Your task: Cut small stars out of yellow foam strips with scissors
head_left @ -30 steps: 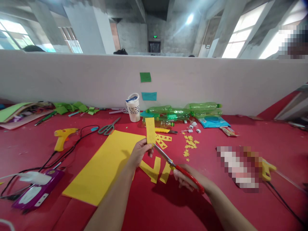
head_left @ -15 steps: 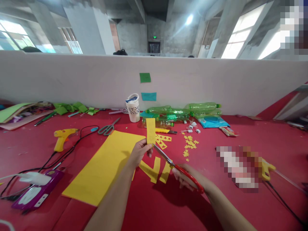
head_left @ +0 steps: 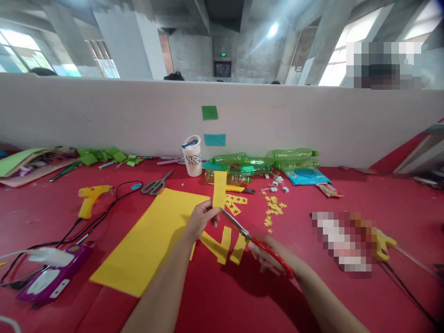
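Two bare hands at work over a red table (head_left: 347, 296); the landmark throughout is the large yellow sheet (head_left: 152, 240), one in number, lying flat on the table.

Left hand (head_left: 203, 219): closed in a pinch on the lower end of one yellow paper strip (head_left: 219, 188), held upright just beyond the sheet's far right corner.

Right hand (head_left: 268, 256): fingers curled shut through the handles of one pair of red-handled scissors (head_left: 256, 243), to the right of the sheet. The blades point up and left, and their tips meet the strip's lower edge beside the left thumb; how far apart the blades stand cannot be told.

Cut pieces: about three yellow offcut strips (head_left: 225, 245) lie in a fan on the table at the sheet's right edge, beneath the hands. Further right and beyond, a scatter of small yellow stars (head_left: 274, 208), too many and too small to count, with star-punched yellow scraps (head_left: 236, 201) between them and the sheet.

Beyond the sheet's far edge: one pair of grey-handled scissors (head_left: 157, 184), one white paper cup (head_left: 192, 156), and a pile of green plastic bottles (head_left: 267, 159) lying on their sides, at least three; the exact number cannot be told.

Left of the sheet: one yellow glue gun (head_left: 89, 198) with a black cable (head_left: 114, 196), and nearer the viewer one purple packet (head_left: 53, 277). Well to the right of the sheet, a second yellow glue gun (head_left: 385, 245).

On the white partition (head_left: 104, 115) behind: two paper squares, one green (head_left: 210, 112) above one blue (head_left: 214, 139).
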The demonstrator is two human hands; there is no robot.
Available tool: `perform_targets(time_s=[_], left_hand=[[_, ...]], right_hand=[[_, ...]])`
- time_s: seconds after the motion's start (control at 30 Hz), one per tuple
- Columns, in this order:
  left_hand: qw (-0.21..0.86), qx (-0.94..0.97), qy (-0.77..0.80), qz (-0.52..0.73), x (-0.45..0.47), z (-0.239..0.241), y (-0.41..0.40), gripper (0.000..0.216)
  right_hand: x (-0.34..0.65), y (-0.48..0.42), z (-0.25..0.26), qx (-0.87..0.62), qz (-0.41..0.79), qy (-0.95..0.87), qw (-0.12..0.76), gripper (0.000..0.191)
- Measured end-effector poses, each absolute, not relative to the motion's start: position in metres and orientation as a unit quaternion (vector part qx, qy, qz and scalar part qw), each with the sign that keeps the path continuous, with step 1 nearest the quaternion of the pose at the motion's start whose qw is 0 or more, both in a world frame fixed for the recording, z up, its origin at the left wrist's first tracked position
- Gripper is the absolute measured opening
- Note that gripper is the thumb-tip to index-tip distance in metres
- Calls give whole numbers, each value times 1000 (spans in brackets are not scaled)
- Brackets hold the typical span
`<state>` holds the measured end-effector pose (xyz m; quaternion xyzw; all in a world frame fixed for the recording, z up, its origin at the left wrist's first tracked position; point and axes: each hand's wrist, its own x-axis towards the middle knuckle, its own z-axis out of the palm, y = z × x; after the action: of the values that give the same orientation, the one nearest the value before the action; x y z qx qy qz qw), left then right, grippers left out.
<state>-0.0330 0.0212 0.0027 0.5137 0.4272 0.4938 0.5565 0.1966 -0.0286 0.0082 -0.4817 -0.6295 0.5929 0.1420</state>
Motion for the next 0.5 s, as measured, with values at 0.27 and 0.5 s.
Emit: perform_targets(time_s=[0.27,0.5], left_hand=[[552,512,428,500,-33,0,22,16],[551,511,428,501,-33,1,22,16]], right_hand=[[196,-28,10,-472,599,-631,142,39],[195,-29,9,-486,597,-621,148,40]])
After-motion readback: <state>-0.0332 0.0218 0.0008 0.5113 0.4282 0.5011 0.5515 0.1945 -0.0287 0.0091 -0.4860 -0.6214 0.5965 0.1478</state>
